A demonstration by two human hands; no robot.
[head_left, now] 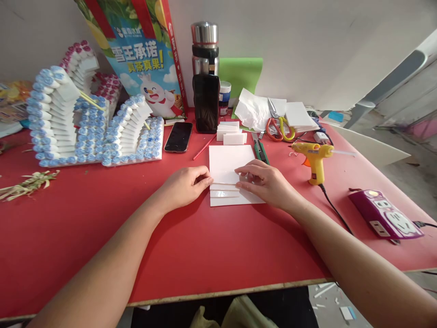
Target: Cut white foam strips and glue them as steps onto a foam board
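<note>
On the red desk (191, 255), the left hand (191, 184) and right hand (261, 182) pinch a thin white strip (223, 186) over a white rectangular board (225, 159).

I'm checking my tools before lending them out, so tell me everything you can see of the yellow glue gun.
The glue gun has a yellow, plastic-looking body, an orange trigger and a pale, translucent glue stick protruding from its back. It rests on the red table, nozzle pointing left and handle toward the person. A black cord leaves the handle's end. The right hand is apart from it. Whether it is hot cannot be told.
</note>
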